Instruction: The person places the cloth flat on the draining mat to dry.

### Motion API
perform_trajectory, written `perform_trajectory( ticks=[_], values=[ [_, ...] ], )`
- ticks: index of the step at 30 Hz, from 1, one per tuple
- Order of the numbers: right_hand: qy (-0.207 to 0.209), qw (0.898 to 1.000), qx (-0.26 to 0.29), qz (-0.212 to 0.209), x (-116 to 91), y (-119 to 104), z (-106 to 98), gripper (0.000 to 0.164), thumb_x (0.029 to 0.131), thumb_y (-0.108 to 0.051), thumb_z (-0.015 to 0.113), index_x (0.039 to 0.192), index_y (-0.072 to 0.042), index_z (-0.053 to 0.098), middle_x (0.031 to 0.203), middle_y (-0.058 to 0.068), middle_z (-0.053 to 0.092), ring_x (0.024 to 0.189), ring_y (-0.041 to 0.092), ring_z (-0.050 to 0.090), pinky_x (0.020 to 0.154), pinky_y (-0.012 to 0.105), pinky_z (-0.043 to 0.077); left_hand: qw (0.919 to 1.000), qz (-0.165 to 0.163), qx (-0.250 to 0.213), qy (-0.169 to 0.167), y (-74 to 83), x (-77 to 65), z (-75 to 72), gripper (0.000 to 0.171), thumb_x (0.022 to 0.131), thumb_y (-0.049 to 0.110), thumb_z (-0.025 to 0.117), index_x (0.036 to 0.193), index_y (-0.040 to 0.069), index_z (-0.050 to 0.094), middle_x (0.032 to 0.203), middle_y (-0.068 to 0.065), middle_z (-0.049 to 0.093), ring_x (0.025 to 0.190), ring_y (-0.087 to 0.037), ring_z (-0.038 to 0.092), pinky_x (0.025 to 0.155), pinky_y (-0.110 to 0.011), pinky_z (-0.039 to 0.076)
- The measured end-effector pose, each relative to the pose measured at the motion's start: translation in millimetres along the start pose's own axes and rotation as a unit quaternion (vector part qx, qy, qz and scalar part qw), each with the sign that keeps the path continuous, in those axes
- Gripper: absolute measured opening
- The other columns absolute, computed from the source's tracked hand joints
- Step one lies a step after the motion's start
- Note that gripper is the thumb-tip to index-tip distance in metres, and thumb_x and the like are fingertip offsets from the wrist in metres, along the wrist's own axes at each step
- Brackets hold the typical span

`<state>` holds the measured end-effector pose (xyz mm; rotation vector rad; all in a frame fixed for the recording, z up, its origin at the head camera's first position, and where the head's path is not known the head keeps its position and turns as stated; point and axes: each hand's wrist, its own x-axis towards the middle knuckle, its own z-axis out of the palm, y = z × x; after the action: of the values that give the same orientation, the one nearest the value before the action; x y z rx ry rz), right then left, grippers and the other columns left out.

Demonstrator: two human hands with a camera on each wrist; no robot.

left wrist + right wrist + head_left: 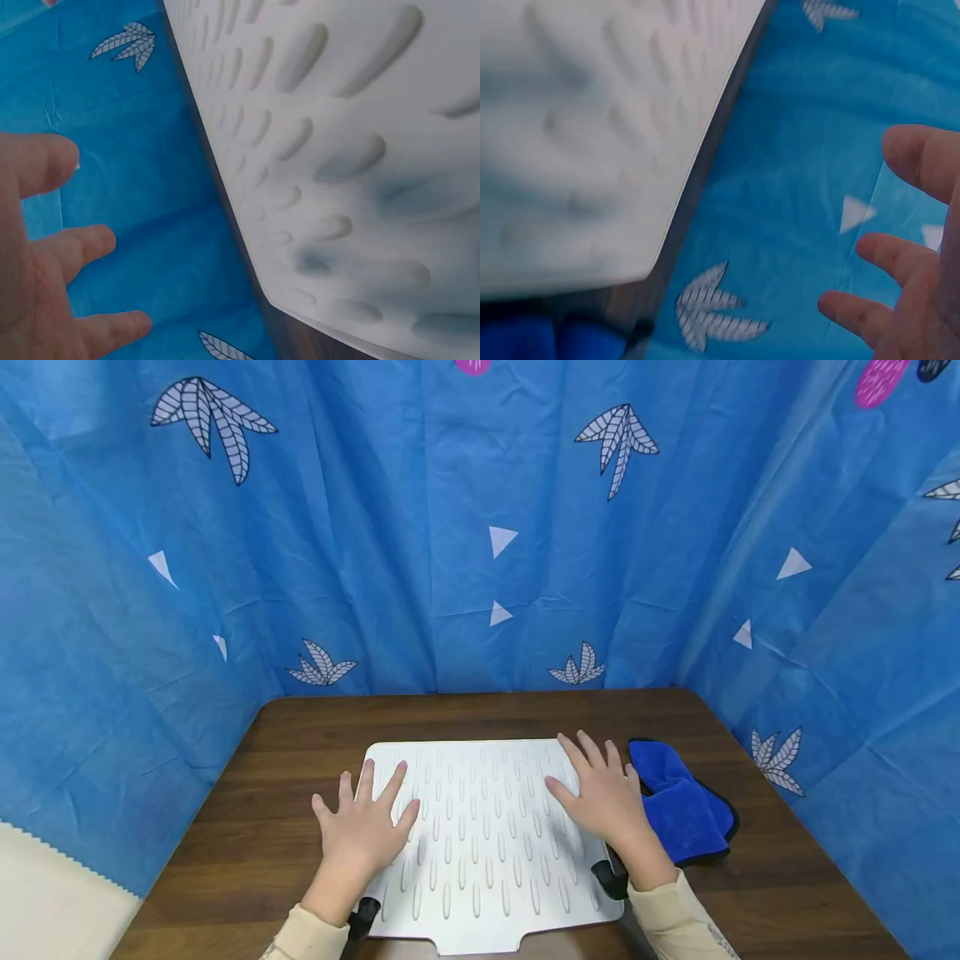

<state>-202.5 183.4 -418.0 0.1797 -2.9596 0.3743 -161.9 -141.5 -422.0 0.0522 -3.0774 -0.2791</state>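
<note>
board (pixel 480 843), white and flat with rounded corners, lay on the dark brown wooden table (pixel 217 868) in front of the person, near the middle. rows of small elongated marks (pixel 476 902) covered its face, and a short tab (pixel 477 943) stuck out from the edge nearest the person. the left hand (pixel 360 831) was over the left edge of the board, fingers straight and fanned apart, with the thumb above the white surface and the little finger above the wood. the right hand (pixel 606 802) was over the right edge in much the same way, its thumb reaching inward and its fingers spread and slightly bent. neither hand gripped anything. both wrist views showed fingers stretched out well apart from the board's surface, with the blue curtain (pixel 427 527) behind them. just beside the board, past the right hand, a blue cloth (pixel 686 814) with black trim lay crumpled on the table, partly hidden by that wrist. beige sleeves (pixel 678 922) covered both forearms, and a black device (pixel 611 878) sat at each wrist. the curtain hung around the table's far side and flanks, printed with white leaves (pixel 617 439), pale triangles (pixel 501 540) and pink shapes (pixel 881 381).
</note>
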Motion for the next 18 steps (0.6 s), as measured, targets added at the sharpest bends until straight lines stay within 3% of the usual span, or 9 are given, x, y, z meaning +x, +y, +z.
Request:
perform_trajectory(
  ticks=[3,7,13,18],
  values=[
    [0.003,1.000,-0.001,0.013,1,22,-4,0.074,0.094,-0.054,0.056,0.157,-0.026,0.028,0.163,0.016,0.024,0.145,0.055,0.017,0.105,0.080,0.020,0.9999,-0.005,0.010,0.012,-7.7,0.8,4.8,0.065,0.096,0.052,0.049,0.154,0.025,0.036,0.151,-0.026,0.040,0.133,-0.053,0.040,0.102,-0.077,0.029],
    [-0.004,0.999,0.003,0.032,0,53,-11,0.076,0.095,-0.053,0.055,0.158,-0.023,0.026,0.162,0.021,0.021,0.143,0.060,0.016,0.101,0.083,0.018,0.9997,-0.018,0.018,0.005,-22.0,0.1,8.8,0.063,0.095,0.037,0.055,0.152,0.013,0.040,0.125,-0.027,0.056,0.104,-0.043,0.055,0.078,-0.061,0.049],
    [-0.033,0.997,0.003,0.074,-3,95,-19,0.082,0.094,-0.057,0.055,0.157,-0.016,0.024,0.160,0.028,0.016,0.137,0.068,0.012,0.096,0.087,0.014,0.9960,-0.065,0.003,-0.061,-41.8,-2.6,12.2,0.054,0.097,0.024,0.052,0.138,-0.010,0.044,0.097,-0.028,0.067,0.074,-0.037,0.063,0.058,-0.049,0.050],
    [-0.087,0.990,0.013,0.111,-6,117,-18,0.098,0.088,-0.068,0.057,0.158,-0.011,0.019,0.158,0.034,0.009,0.132,0.074,0.012,0.093,0.088,0.018,0.9878,-0.094,-0.011,-0.124,-52.2,-5.1,14.0,0.044,0.100,0.024,0.044,0.123,-0.012,0.050,0.083,-0.023,0.065,0.066,-0.032,0.061,0.056,-0.046,0.047]
  ],
)
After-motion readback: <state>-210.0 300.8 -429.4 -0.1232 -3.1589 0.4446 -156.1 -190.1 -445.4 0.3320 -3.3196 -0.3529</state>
